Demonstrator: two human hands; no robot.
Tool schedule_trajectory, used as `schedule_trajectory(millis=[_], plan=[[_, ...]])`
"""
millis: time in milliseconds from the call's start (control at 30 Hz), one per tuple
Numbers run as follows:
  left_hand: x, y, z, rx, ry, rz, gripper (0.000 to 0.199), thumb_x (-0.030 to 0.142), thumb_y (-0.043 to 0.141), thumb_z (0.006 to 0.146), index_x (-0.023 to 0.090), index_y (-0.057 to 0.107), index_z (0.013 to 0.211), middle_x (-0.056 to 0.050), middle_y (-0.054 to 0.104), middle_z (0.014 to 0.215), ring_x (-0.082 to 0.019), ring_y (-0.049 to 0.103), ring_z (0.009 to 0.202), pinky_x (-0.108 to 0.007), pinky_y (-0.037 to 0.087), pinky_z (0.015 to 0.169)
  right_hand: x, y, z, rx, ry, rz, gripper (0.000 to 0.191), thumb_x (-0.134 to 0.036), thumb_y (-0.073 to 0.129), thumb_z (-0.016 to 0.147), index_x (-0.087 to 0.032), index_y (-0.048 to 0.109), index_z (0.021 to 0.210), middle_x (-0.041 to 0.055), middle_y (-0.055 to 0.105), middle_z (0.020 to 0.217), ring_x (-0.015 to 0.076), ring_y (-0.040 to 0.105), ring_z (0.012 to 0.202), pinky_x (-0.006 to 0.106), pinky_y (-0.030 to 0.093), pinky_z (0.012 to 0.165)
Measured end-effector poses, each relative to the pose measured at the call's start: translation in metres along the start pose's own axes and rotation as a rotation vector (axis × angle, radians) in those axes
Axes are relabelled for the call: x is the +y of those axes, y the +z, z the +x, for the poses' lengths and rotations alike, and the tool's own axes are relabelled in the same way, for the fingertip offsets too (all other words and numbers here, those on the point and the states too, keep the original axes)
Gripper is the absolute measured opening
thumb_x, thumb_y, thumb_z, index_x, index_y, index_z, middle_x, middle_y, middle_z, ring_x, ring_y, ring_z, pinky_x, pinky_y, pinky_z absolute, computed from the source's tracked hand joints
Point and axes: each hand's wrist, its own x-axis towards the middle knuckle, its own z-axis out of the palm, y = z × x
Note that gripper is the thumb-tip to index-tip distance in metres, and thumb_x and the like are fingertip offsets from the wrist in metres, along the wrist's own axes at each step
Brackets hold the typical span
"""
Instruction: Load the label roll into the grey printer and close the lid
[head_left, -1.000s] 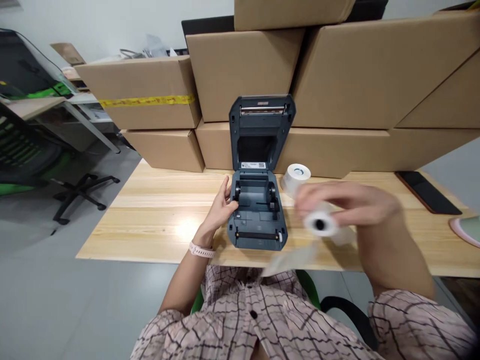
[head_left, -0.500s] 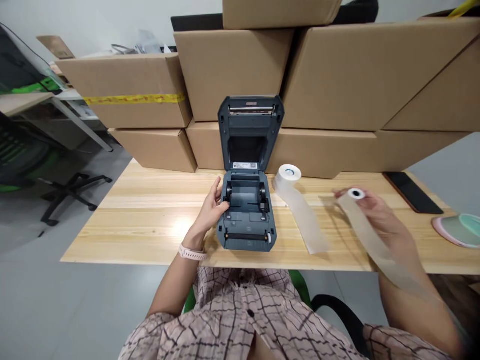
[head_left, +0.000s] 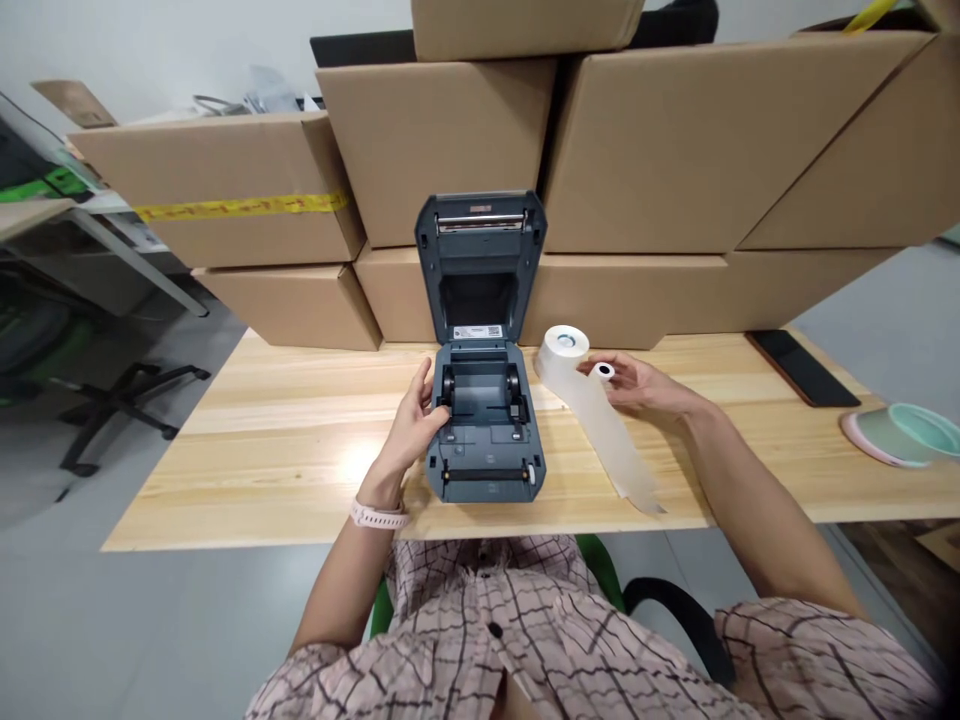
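A dark grey label printer [head_left: 487,450] stands on the wooden table with its lid raised and its roll bay bare. My left hand [head_left: 414,422] grips the printer's left side, thumb over the edge. Right of the printer, a larger white roll [head_left: 565,342] lies on its side, a strip of paper unrolled from it towards the table's front edge. Beside that roll, my right hand [head_left: 634,385] holds a small white roll with a dark core [head_left: 603,371]. Its strip seems to overlap the larger roll's strip.
Cardboard boxes [head_left: 637,160] are stacked behind the printer along the table's back. On the wooden table's [head_left: 285,430] right part lie a black phone [head_left: 804,370] and a green cup [head_left: 911,435] with a pink base. An office chair [head_left: 127,400] stands at the left.
My right hand has moved left with the small roll, from the right part of the table to beside the larger roll. My left hand stays on the printer. The view has shifted slightly.
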Motion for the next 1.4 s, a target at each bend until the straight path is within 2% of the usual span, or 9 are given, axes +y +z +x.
schedule_trajectory(millis=[167,333,500,600,700,833,967,1100,1400], plan=[[0.003,0.001,0.0,-0.026,0.026,0.022,0.104,0.02,0.066,0.078,0.015,0.016,0.168,-0.02,0.048,0.161,-0.03,0.052,0.145,-0.046,0.04,0.122,-0.031,-0.015,0.012,0.045,-0.07,-0.037,0.067,-0.042,0.091,0.071,-0.038,0.062,0.131,0.0047,0.063,0.149,0.0317,0.051,0.146,0.058,0.042,0.123],[0.006,0.0,0.001,-0.062,0.019,0.015,0.105,0.016,0.062,0.076,0.018,0.014,0.169,-0.017,0.048,0.162,-0.03,0.051,0.146,-0.046,0.039,0.123,-0.05,0.013,0.058,-0.069,-0.011,-0.187,0.086,-0.032,0.095,0.054,-0.027,0.061,0.133,0.0099,0.066,0.144,0.0359,0.055,0.14,0.057,0.042,0.121],[0.005,0.0,0.0,-0.051,-0.005,0.018,0.106,0.017,0.061,0.077,0.018,0.008,0.169,-0.018,0.046,0.163,-0.03,0.052,0.145,-0.046,0.041,0.121,-0.062,0.031,0.07,-0.012,-0.005,-0.21,0.069,-0.031,0.093,0.049,-0.023,0.066,0.112,0.0077,0.074,0.117,0.0325,0.068,0.114,0.05,0.054,0.104],[0.003,0.0,0.0,-0.065,0.02,0.025,0.104,0.017,0.06,0.079,0.019,0.01,0.169,-0.017,0.042,0.166,-0.03,0.048,0.149,-0.045,0.04,0.122,-0.08,0.037,0.056,0.013,-0.051,-0.101,0.064,-0.051,0.084,0.066,-0.028,0.061,0.122,0.0082,0.075,0.116,0.0302,0.072,0.102,0.045,0.06,0.085],[0.002,0.001,0.0,-0.072,0.033,0.019,0.102,0.017,0.06,0.079,0.02,0.012,0.169,-0.014,0.036,0.17,-0.029,0.041,0.154,-0.043,0.034,0.126,-0.111,0.061,0.033,-0.015,-0.134,-0.003,0.065,-0.066,0.07,0.077,-0.035,0.053,0.131,0.0066,0.075,0.117,0.0306,0.074,0.096,0.045,0.06,0.073],[0.003,0.001,0.0,-0.068,0.018,0.012,0.104,0.017,0.061,0.079,0.019,0.009,0.17,-0.014,0.033,0.171,-0.03,0.037,0.156,-0.046,0.032,0.128,-0.149,0.118,0.013,-0.126,-0.31,-0.437,0.068,-0.054,0.084,0.069,-0.03,0.06,0.127,0.0061,0.074,0.12,0.0311,0.071,0.105,0.044,0.058,0.085],[0.006,0.002,-0.002,-0.101,-0.005,-0.009,0.104,0.019,0.06,0.084,0.02,0.001,0.17,-0.013,0.025,0.174,-0.031,0.032,0.159,-0.049,0.032,0.128,-0.159,0.161,0.025,-0.273,-0.324,-0.957,0.068,-0.054,0.079,0.072,-0.023,0.059,0.129,0.0097,0.074,0.119,0.0337,0.071,0.104,0.042,0.053,0.085],[0.009,0.002,-0.003,-0.118,-0.011,-0.033,0.105,0.019,0.059,0.085,0.024,-0.004,0.169,-0.011,0.017,0.176,-0.031,0.028,0.16,-0.051,0.031,0.129,-0.16,0.172,0.038,-0.342,-0.277,-1.149,0.065,-0.056,0.072,0.078,-0.021,0.056,0.131,0.0137,0.073,0.123,0.037,0.07,0.11,0.04,0.05,0.084],[0.008,0.0,-0.005,-0.101,-0.001,-0.018,0.102,0.019,0.058,0.088,0.023,-0.004,0.169,-0.012,0.031,0.172,-0.029,0.036,0.157,-0.05,0.029,0.13,-0.154,0.179,0.046,-0.511,-0.248,-1.262,0.064,-0.065,0.071,0.08,-0.022,0.061,0.125,0.0141,0.075,0.118,0.0375,0.07,0.107,0.041,0.05,0.086]])
